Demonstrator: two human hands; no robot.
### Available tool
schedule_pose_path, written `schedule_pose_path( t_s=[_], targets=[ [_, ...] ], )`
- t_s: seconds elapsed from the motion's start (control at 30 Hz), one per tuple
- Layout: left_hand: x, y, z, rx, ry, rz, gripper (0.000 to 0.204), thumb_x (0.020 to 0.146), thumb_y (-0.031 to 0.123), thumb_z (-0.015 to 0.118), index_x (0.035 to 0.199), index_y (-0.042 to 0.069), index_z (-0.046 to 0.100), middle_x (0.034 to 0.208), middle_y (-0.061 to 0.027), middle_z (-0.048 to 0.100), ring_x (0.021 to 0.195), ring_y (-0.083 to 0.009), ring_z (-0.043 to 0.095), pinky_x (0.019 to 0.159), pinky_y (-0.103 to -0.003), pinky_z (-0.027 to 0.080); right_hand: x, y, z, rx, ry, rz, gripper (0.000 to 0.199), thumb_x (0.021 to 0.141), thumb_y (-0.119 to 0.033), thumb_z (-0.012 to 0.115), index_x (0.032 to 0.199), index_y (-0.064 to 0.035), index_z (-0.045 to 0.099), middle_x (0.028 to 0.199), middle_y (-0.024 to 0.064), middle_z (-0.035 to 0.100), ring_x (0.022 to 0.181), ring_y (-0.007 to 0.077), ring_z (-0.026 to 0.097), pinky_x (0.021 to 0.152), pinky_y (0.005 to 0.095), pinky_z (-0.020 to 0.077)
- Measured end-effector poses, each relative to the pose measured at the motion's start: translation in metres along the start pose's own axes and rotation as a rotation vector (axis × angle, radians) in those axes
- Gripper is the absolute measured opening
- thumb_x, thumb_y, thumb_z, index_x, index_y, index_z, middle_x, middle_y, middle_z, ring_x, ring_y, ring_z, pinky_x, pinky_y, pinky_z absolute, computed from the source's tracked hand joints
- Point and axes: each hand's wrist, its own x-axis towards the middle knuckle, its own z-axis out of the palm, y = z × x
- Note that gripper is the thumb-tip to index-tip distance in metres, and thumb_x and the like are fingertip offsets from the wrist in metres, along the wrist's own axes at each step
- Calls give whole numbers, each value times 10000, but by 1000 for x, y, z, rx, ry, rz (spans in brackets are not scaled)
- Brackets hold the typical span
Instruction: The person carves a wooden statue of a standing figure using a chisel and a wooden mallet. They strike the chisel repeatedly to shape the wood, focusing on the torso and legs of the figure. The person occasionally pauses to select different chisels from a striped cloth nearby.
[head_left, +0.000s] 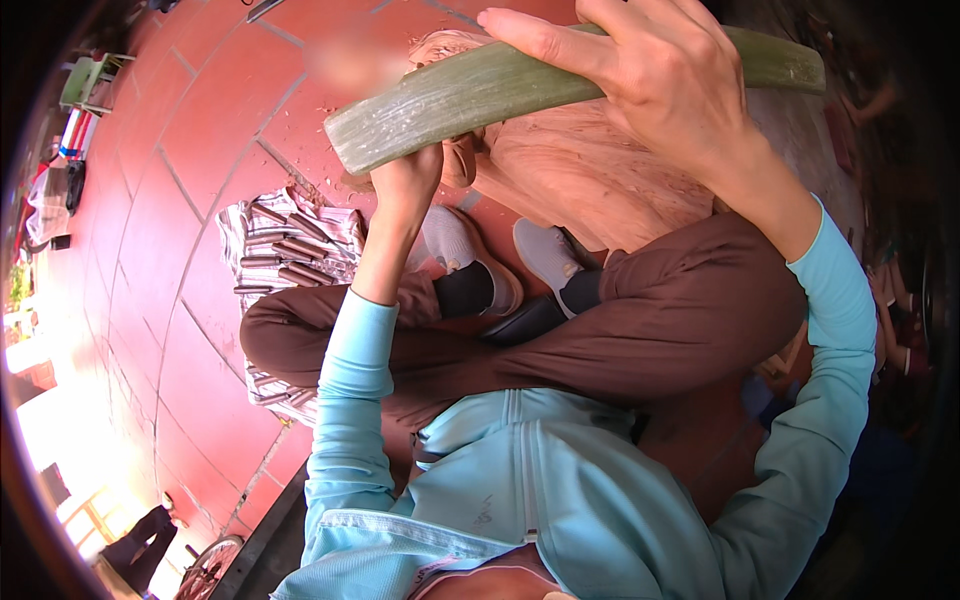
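It looks like a woodworking spot, likely a carving workshop, set on a floor of red tiles (130, 260): a broad, grooved piece of orange-brown wood (600, 175) fills the upper middle, and wood shavings (308, 180) lie scattered left of it. Dark-handled tools (298, 247) rest in a bunch on a striped cloth (347, 232) left of centre. Strong daylight at the left edge and a bicycle wheel (210, 568) at lower left suggest an open-sided space.
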Motion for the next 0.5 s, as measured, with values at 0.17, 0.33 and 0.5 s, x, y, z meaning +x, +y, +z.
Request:
schedule_pose_path(
  t_s=[0.17,0.33,0.5],
  targets=[
    [0,32,4,-25,1,262,125,816,15,680,940,17,665,834,-133,674,764,-286,668,719,-368,525,-5,-1,0,113,12,95,448,815,-455,666,1228,-284,643,648,-31,439,551,130,471,523,295,379],
    [-6,4,-1,-425,155,-170,149,888,-1,644,1033,-31,640,942,-126,678,888,-156,667,708,-296,577,-5,4,-4,246,75,141,449,774,-326,710,1206,-219,656,693,9,471,572,193,505,557,322,408],
    [-10,-16,4,-163,99,-57,233,885,-29,635,1114,-40,596,1050,-126,654,959,-188,645,820,-316,534,-11,8,12,305,222,134,457,761,-302,717,1204,-205,659,682,9,482,572,190,510,546,325,404]
  ],
)
